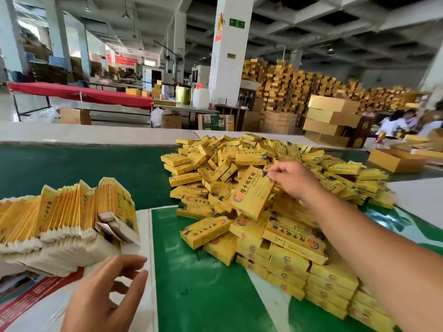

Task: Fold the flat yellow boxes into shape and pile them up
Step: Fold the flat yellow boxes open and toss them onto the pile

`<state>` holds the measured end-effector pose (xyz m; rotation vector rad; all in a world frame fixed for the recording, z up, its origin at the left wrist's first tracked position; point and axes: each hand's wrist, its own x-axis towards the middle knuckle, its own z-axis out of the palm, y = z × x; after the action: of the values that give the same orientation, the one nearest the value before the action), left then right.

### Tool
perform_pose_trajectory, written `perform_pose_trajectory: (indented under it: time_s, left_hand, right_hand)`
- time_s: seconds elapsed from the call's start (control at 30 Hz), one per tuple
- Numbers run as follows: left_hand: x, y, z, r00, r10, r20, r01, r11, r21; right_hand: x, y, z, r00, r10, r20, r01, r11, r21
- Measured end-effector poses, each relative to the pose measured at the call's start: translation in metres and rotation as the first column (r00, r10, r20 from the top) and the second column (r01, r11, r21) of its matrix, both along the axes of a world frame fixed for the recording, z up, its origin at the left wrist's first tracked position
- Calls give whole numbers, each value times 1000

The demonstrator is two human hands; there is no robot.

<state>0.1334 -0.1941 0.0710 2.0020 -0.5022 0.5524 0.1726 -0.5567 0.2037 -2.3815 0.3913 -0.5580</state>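
Green tabletop (196, 283) carries, at left of the frame, a stack of flat yellow boxes (67, 219) above the loose-fingered, unladen left hand (105, 293), then right of centre the right hand (292, 179) pinching a folded box (251, 194) atop the pile (299, 188).

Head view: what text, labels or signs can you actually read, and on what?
Folded box pinched by right hand: large black Chinese characters, red round logo; smaller lines blurred.
Green sign on pillar: exit pictogram, lettering too small.
Red banner: blurred.
Flat boxes: unreadable.
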Motion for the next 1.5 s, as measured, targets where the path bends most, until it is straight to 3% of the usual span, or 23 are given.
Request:
perform_pose_trajectory:
  time_s: [0.23, 0.4, 0.5, 0.6, 0.73, 0.83, 0.9, 1.17, 1.33, 1.5]
  left_hand:
    - [4, 4, 1, 999, 16, -38, -14, 997, 70]
    - [3, 2, 2, 999, 5, -47, -2, 997, 72]
    - [1, -1, 1, 999, 16, -34, -14, 999, 48]
    - [3, -1, -1, 997, 74, -38, -73, 997, 16]
    - [9, 6, -6, 990, 132, -57, -133, 991, -21]
    - [11, 9, -6, 988, 149, -47, -151, 987, -47]
    - [12, 10, -7, 988, 152, -39, -154, 987, -45]
    - [12, 11, -6, 992, 126, 20, -125, 992, -31]
    - [11, 12, -3, 992, 122, 30, -120, 991, -57]
    - [10, 10, -3, 991, 135, -27, -136, 990, -44]
  right_hand:
    - [16, -27, -20, 985, -32, -169, 3, 985, -170]
    - [16, -17, -16, 998, -62, -33, 47, 939, -341]
    - [19, 16, -10, 996, 49, 72, -17, 916, -400]
    - [23, 73, -12, 961, 264, 77, -218, 902, -373]
    - [34, 156, -38, 898, 420, -128, -439, 851, -288]
    - [49, 207, -69, 832, 442, -335, -535, 799, -275]
    - [57, 229, -86, 816, 431, -386, -555, 771, -312]
    - [73, 246, -120, 867, 399, -300, -488, 803, -341]
    - [68, 244, -120, 956, 281, -86, -286, 826, -486]
    - [63, 230, -108, 980, 181, 81, -125, 882, -453]
